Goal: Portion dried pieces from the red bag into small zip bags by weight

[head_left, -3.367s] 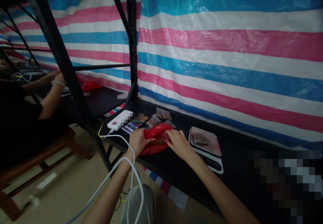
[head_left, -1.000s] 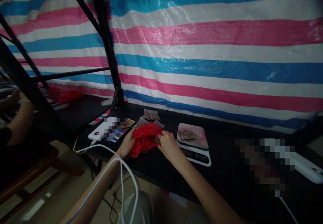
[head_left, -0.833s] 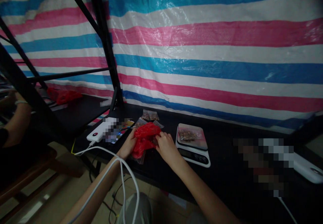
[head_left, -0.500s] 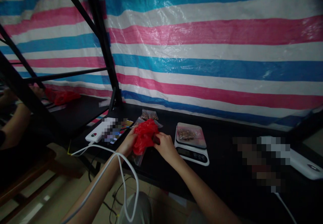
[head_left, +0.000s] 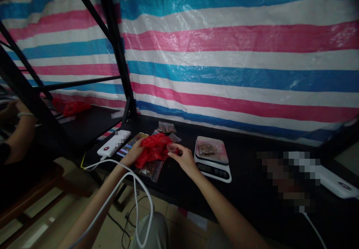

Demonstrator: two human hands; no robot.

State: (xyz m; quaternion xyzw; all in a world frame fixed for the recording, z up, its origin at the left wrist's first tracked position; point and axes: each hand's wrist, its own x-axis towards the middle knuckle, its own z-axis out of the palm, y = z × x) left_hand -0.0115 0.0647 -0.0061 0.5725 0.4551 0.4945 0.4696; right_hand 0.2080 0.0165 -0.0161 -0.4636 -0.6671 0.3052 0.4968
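My left hand (head_left: 135,152) is closed on the left side of a crumpled red plastic bag (head_left: 153,148), over the black table. Between the thumb and fingers of my right hand (head_left: 183,158) is a small clear cup (head_left: 171,148), at the bag's right edge. Just below the red bag lies a clear zip bag (head_left: 151,170) with brownish contents. Behind it are small filled zip bags (head_left: 166,127). To the right, a white kitchen scale (head_left: 213,170) bears another small bag of brownish pieces (head_left: 206,148).
A phone (head_left: 131,144) and a white power bank (head_left: 113,144) lie left of the bag. A white cable (head_left: 130,171) loops over my left forearm. Another white device (head_left: 333,181) is at the right. Beyond the black frame (head_left: 112,35), another person's arm (head_left: 22,133) shows.
My right hand has come out to the right side of the red bag with the small clear cup in its fingers. The bag has shifted left and spread, exposing more of the zip bag below.
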